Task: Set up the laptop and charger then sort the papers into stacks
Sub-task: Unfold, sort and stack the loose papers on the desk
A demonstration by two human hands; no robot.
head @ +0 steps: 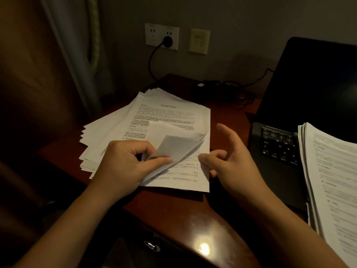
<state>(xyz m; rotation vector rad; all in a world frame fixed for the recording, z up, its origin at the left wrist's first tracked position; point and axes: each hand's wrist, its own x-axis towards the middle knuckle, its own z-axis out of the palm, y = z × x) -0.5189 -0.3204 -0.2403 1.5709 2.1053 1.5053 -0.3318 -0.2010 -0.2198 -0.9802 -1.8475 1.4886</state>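
Note:
A loose, fanned pile of printed papers lies on the dark red desk. My left hand pinches the bent-up lower corner of the top sheets between thumb and fingers. Just right of the pile, my right hand hovers with its index finger raised and its thumb near the paper's right edge, holding nothing. The open black laptop stands at the right, its screen dark. A second paper stack covers the right part of its keyboard. The charger brick lies behind the pile.
The charger's black plug sits in a white wall socket, and its cable loops on the desk toward the laptop. A curtain hangs at the left. A drawer handle shows under the desk's front edge.

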